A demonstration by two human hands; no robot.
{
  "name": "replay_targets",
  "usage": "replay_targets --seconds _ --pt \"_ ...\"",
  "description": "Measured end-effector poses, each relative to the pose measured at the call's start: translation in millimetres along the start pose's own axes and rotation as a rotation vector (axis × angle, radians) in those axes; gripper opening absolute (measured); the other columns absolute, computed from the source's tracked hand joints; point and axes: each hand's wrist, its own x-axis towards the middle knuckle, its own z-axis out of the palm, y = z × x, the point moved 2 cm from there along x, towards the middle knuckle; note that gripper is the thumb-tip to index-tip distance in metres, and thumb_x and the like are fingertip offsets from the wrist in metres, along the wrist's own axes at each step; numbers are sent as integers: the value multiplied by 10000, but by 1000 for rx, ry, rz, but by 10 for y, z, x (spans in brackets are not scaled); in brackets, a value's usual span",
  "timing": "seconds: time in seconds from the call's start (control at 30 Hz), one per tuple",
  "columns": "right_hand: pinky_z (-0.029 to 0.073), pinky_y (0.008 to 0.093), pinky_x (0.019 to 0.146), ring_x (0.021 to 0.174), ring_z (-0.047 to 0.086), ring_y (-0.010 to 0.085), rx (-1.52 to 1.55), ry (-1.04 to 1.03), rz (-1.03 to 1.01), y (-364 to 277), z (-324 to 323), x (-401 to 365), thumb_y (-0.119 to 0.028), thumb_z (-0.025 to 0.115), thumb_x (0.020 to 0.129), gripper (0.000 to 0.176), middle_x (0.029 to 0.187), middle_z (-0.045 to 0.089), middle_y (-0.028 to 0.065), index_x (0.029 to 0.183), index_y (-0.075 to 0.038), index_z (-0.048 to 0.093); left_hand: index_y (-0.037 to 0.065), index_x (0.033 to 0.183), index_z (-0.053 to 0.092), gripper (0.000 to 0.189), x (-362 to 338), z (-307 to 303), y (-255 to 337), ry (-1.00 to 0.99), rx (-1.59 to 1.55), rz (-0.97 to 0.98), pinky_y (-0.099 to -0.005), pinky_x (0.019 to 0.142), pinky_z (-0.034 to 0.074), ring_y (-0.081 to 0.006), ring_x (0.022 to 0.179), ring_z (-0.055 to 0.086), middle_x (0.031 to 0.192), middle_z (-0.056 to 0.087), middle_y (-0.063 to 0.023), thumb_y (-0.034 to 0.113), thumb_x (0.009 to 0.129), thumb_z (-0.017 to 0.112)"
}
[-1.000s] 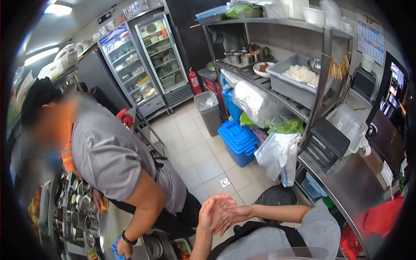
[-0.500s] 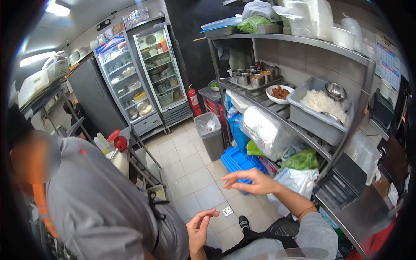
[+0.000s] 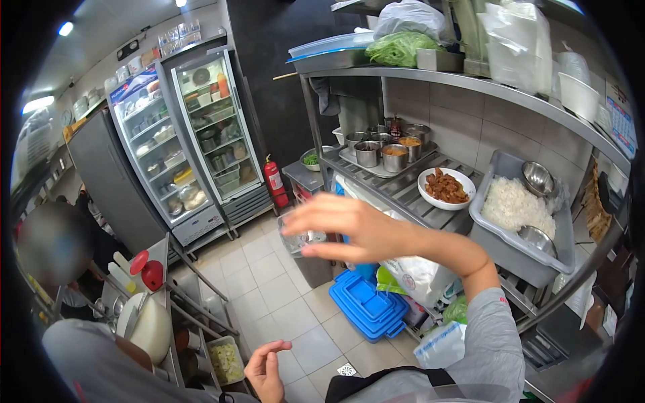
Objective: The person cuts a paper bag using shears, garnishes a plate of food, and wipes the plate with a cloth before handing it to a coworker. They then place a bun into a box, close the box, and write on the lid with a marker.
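Note:
In the head view my right hand (image 3: pixel 353 230) is raised in mid-air, palm down, with fingers stretched out and nothing in them. Behind it, farther off, stands a grey trash bin (image 3: pixel 312 267), partly hidden by the hand. My left hand (image 3: pixel 266 373) is low at the bottom of the view, its fingers extended and free of any object. A container of chopped pale-green vegetables (image 3: pixel 227 361) lies nearest to it, on the left. Beyond my right forearm, a white bowl of browned meat pieces (image 3: pixel 446 189) rests on the slatted metal shelf (image 3: pixel 420 213).
A grey tub of cooked rice (image 3: pixel 516 205) and several steel pots (image 3: pixel 367 154) stand on the shelf. Below is a blue lidded bin (image 3: pixel 369 305). A co-worker's grey sleeve (image 3: pixel 87 363) is close at left, beside a metal counter (image 3: pixel 158 245). A fire extinguisher (image 3: pixel 275 181) stands by the fridges (image 3: pixel 218 134).
My right hand has risen and come nearer the camera. My left hand has moved left and lower in view. The view has shifted toward the shelf; the co-worker is lower at left.

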Motion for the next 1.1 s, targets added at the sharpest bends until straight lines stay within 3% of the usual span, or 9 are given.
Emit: replay_targets --seconds 0.1,0.3,0.43,0.53,0.67,0.8,0.93,1.03,1.1 --pt "375 415 909 1122 444 306 -294 -6 -21 630 150 393 -247 618 789 369 1229 467 152 1115 -89 549 -66 932 566 212 445 -27 -106 -26 20 73 -324 780 458 -215 779 596 808 607 -146 114 887 464" --pt "286 477 965 1173 393 305 -749 91 -62 2091 426 1118 -262 643 737 352 1175 510 142 1044 -98 589 -66 913 569 229 1448 -303 -512 -11 51 176 -313 762 458 -211 777 594 794 599 -136 147 883 490" --pt "276 499 966 1150 413 275 -1114 114 54 3156 82 1609 -268 651 718 333 1109 541 94 1009 -120 586 -52 927 582 192 2172 -714 -858 -3 40 156 -314 752 459 -212 773 597 793 609 -124 118 850 537" --pt "259 527 976 1166 395 286 -1301 173 257 3815 -433 1901 -239 671 700 384 1145 519 108 1055 -133 568 -31 1006 603 202 2675 -864 -791 -121 181 132 -317 816 452 -207 871 593 944 630 -138 42 877 465" --pt "245 569 969 1221 324 313 -1661 358 365 4390 -1127 1998 -226 691 674 522 1243 429 163 1163 -169 518 -44 969 601 182 3482 -679 -823 -465 303 92 -271 786 439 -180 864 591 914 636 -116 55 871 485" --pt "174 634 969 1217 325 312 -1774 200 669 4500 -1548 1908 -319 758 604 699 1242 435 142 1228 -221 459 9 963 604 191 4231 -96 -948 -989 381 425 -308 750 455 -231 831 586 863 617 -116 68 782 598" --pt "180 638 952 1090 454 290 -1730 78 793 4647 -1821 1818 -432 761 547 727 1058 557 92 1186 -208 495 93 962 624 250 4968 525 -1181 -1205 477 825 -333 813 437 -260 1011 515 1119 528 -124 88 713 657" --pt "204 625 927 1053 482 256 -1742 31 708 4685 -1833 1809 -448 745 550 664 1040 558 87 1119 -180 533 73 959 612 310 5477 1048 -1116 -1001 597 1212 -374 863 417 -307 1055 484 1169 483 -148 117 660 685" --pt "305 534 848 1009 500 275 -1788 63 593 4542 -1677 1854 -413 743 580 585 1031 551 86 1059 -147 536 64 993 591 372 5875 1394 -919 -768 703 1472 -391 883 404 -322 1079 466 1181 470 -156 118 638 689"
